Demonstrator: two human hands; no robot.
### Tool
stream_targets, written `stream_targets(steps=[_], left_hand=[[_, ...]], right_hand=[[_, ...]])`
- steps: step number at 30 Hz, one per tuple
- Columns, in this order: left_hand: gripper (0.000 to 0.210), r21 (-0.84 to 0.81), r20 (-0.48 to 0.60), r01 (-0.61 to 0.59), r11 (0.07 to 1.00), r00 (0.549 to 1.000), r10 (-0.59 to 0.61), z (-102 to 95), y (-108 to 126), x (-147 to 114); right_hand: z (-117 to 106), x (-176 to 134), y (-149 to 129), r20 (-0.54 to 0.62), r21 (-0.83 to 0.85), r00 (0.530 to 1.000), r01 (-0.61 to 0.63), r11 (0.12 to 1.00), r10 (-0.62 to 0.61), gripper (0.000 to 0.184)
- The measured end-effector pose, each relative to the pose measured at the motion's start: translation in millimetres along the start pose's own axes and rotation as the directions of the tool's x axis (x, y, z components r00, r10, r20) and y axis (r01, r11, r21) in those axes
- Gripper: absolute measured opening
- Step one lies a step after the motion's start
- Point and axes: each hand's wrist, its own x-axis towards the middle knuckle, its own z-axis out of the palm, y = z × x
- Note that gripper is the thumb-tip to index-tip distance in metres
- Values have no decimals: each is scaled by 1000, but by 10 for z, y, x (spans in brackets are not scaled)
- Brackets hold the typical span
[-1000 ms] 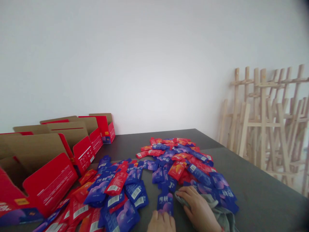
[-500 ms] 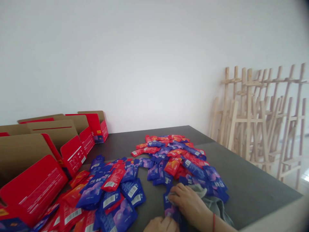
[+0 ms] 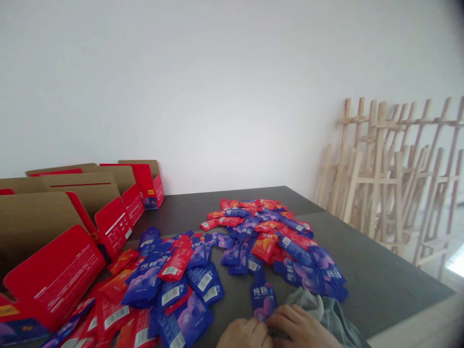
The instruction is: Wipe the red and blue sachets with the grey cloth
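A blue-purple pouch (image 3: 264, 300) lies on the dark table, its narrow spout end pointing away from me. My left hand (image 3: 244, 333) is closed at the pouch's lower end, its fingertips curled down and partly cut off by the frame. Beside it, my right hand (image 3: 302, 326) has its fingers bent over a grey-green cloth (image 3: 337, 316), at the lower right edge of the same pouch. Most of the cloth bunches out behind and to the right of that hand. Both hands nearly touch, hiding the bottom of the pouch.
Red and blue pouches are heaped at left (image 3: 174, 290) and spread in a curved pile (image 3: 264, 241) farther back. Open red cardboard boxes (image 3: 54, 280) line the left side. Wooden easels (image 3: 380, 179) stand beyond the right edge of the table (image 3: 377, 270).
My right hand has drawn back toward me with the cloth, from the pouch's upper part to its lower end. The pouch's printed front is now uncovered. The view has shifted slightly.
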Motion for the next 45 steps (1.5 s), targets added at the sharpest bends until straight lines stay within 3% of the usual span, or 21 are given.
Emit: stream_targets(steps=[5,9,12,16,20,23,26,29,31,35,39,42,45], left_hand=[[41,-33,-4,13,999,1000,-13,-44,-34,18],[41,-43,62,15,999,998,-12,-59,-24,3],[39,-57,68,24,998,997,-20,-71,-14,-11],[37,-93,60,59,994,997,-53,-92,-20,-16],[35,-164,-44,89,982,994,-98,-120,-43,-2],[33,-190,-89,90,978,990,-109,-137,-51,8],[30,-180,-67,88,980,993,-102,-141,-58,4],[30,-151,11,63,987,998,-62,-128,-72,10],[25,-115,126,74,991,990,-59,-106,-72,42],[27,-8,408,132,991,906,-117,4,-11,212],[22,-57,535,68,996,845,-27,122,20,526],[7,-97,581,8,995,812,50,-9,-55,775],[7,-98,602,107,989,798,-26,-347,-161,882]], right_hand=[[-34,137,43,-40,-5,999,-21,1000,20,11],[-144,534,83,50,-88,984,-165,982,170,11],[-162,666,32,105,-162,983,-130,978,148,9],[-111,474,-76,47,-119,999,12,993,-7,13],[-108,182,-69,-10,-26,999,45,999,-45,7],[-151,146,28,32,32,999,-13,999,12,11],[-171,291,156,101,31,979,-180,983,176,20],[-153,463,268,164,12,929,-339,941,333,37],[-130,511,325,173,8,902,-404,915,397,46],[-58,424,425,94,13,845,-530,848,527,53],[54,298,532,13,60,832,-555,830,555,54],[108,269,558,-3,86,846,-531,843,533,54],[98,276,525,-32,127,845,-527,841,534,54]])
